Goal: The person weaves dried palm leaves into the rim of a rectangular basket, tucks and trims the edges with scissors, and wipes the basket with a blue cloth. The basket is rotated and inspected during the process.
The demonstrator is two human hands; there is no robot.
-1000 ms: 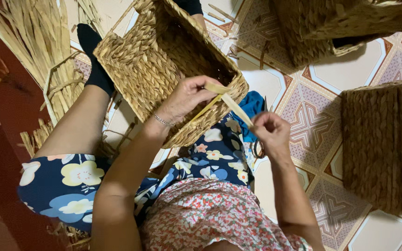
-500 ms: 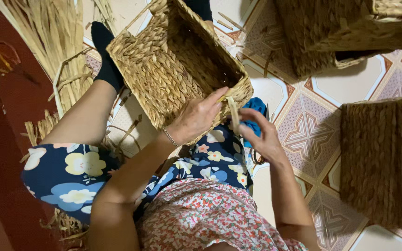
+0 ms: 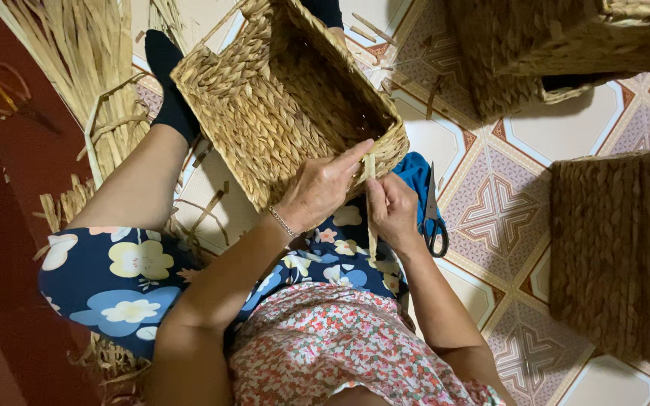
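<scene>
Woven basket (image 3: 280, 113) rim under curled left hand (image 3: 323, 188); right hand (image 3: 391, 210) pinched shut on straw strip (image 3: 371, 218).

no packages, no labels, no signs, no screens anywhere in view

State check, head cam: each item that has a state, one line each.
Left hand: pressed on the basket rim, thumb on the strip.
Right hand: pinching the strip.
Strip: upright, loose end hanging down.
Basket: tipped, open mouth showing, empty inside.
Scissors: lying on the tiled floor, blades shut.
Straw bundle: loose, spread on the floor.
</scene>
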